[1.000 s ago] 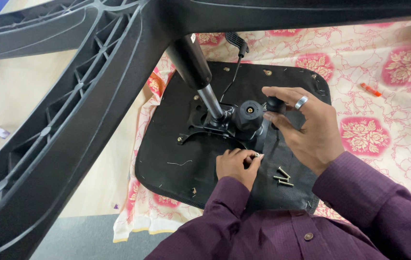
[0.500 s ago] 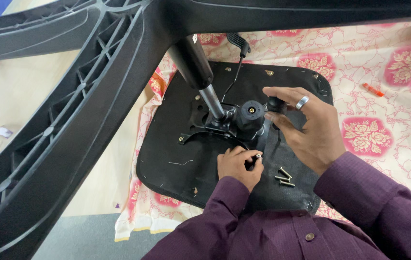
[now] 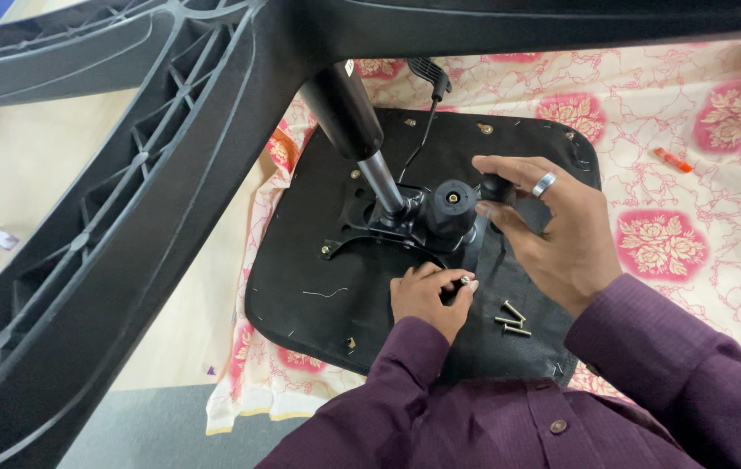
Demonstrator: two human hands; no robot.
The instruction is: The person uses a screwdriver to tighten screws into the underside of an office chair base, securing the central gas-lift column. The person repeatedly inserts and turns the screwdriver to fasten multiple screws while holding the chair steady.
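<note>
A bolt (image 3: 464, 280) is pinched between the fingertips of the left hand (image 3: 427, 300), the grip closed on it, with its pale head showing at the thumb side and its shank hidden in the fingers, so its long axis cannot be read for certain. The hand rests low on the underside of an upturned black seat (image 3: 301, 295), just below the metal plate (image 3: 370, 227) of the chair mechanism, which lies up and slightly to the left of the held bolt. A brass-coloured fastener (image 3: 326, 250) is seen at the plate's lower left arm, further to the left of the left hand. The right hand (image 3: 553, 234), a ring on one finger, is closed around a small black knob (image 3: 497, 187) beside a larger round black knob (image 3: 450, 207); both stand up and to the right of the bolt, near but not touching the left hand. Of the two hands, the left is the nearer to the plate's lower edge. Three loose bolts (image 3: 511, 320) lie on the seat just to the right of the left hand, between the two wrists, their shanks pointing roughly left to right. The gas column (image 3: 362, 139) rises from the plate toward the camera, up and left, into the black star base (image 3: 153, 191) that fills the upper left of the view. The seat lies on a pink floral cloth (image 3: 700, 234) spread on the floor.
</note>
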